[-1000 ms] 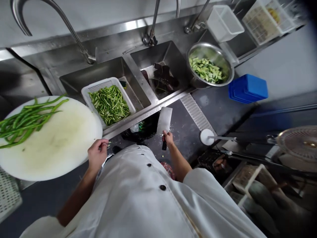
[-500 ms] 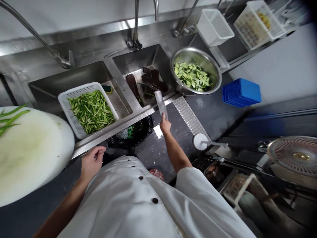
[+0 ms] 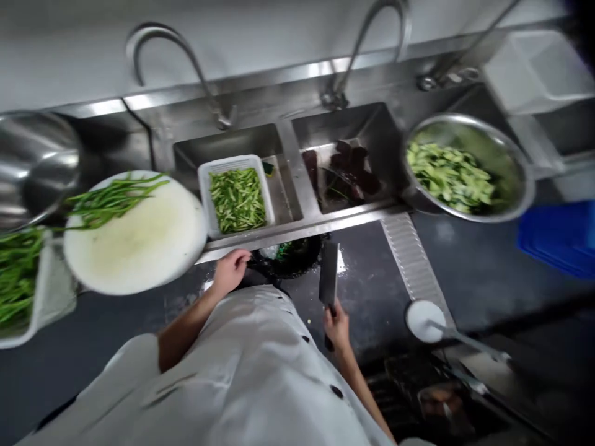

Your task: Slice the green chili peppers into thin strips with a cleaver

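My right hand (image 3: 338, 324) grips the dark handle of a cleaver (image 3: 329, 272), its broad blade pointing away from me above the floor. In front of my body, near the counter edge, my left hand (image 3: 232, 267) has its fingers curled; whether they hold anything is too small to tell. On a round white cutting board (image 3: 139, 257) at the left lie long green peppers (image 3: 118, 201). A white basket (image 3: 203, 186) of cut green pieces (image 3: 237, 199) sits in the left sink. Dark red chunks (image 3: 356, 168) rest in the right sink.
A steel bowl (image 3: 527, 186) of sliced green vegetable stands right of the sinks. Blue bins (image 3: 558, 238) are at the far right. Below the counter edge is a black-lined bin (image 3: 302, 257). A white round-ended tool (image 3: 424, 321) and another steel bowl (image 3: 37, 167) are at either side.
The view has swung left, showing more of the board and a left-side tray. My right hand has drawn the cleaver back from the right sink's edge toward my body.
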Demonstrator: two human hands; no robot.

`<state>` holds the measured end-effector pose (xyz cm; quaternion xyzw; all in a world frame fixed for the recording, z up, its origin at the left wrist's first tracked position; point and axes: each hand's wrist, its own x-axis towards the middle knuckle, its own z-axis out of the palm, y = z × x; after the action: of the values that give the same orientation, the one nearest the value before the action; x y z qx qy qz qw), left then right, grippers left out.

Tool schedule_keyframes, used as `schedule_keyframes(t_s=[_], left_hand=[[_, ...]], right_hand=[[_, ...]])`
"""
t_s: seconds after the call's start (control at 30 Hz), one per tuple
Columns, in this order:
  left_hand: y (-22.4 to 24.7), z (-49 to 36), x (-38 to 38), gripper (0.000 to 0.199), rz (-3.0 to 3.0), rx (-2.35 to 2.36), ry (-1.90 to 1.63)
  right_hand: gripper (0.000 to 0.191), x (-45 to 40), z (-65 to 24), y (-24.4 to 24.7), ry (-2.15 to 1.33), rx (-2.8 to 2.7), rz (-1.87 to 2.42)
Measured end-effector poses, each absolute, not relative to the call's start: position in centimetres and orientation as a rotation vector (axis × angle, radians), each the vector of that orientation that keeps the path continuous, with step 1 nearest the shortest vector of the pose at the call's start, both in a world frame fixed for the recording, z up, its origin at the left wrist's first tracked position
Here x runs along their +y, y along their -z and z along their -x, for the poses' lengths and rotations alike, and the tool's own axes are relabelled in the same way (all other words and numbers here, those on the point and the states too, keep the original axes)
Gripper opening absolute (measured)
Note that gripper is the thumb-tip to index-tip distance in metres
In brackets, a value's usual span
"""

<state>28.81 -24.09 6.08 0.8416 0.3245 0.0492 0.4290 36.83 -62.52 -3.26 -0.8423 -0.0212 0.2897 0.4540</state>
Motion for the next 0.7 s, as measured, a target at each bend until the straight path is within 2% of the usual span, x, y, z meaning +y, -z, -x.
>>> schedule_keyframes(t_s=[0.03, 0.1, 0.2, 0.33, 0.5, 0.7], left_hand=[[-6.2, -28.7, -23.9, 0.023, -2.062, 0.812, -0.135], [-6.5, -28.2, -22.7, 0.027, -1.936, 0.809, -0.191], [-7.8, -26.9, -19.4, 0.05, -1.597, 0.72, -0.335], [-10.1, -23.4, -13.5, 0.076, -1.236, 0.498, -0.518], [-10.6, -16.1, -6.5, 0.084, -1.146, 0.466, -0.686], [-9.1, -9.4, -1.1, 0.083, -1.1, 0.5, -0.719]], right_hand=[[0.041, -60.6, -38.7, 2.0, -0.779, -0.051, 1.922], [0.044, -55.7, -41.7, -0.7, -0.972, -0.089, 1.612], [0.049, -47.4, -43.3, -4.2, -1.311, -0.209, 1.2], [0.051, -38.0, -39.7, -6.9, -1.661, -0.36, 0.842], [0.046, -29.8, -32.5, -8.4, -1.906, -0.456, 0.719], [0.044, -24.0, -26.2, -9.1, -1.958, -0.443, 0.731]])
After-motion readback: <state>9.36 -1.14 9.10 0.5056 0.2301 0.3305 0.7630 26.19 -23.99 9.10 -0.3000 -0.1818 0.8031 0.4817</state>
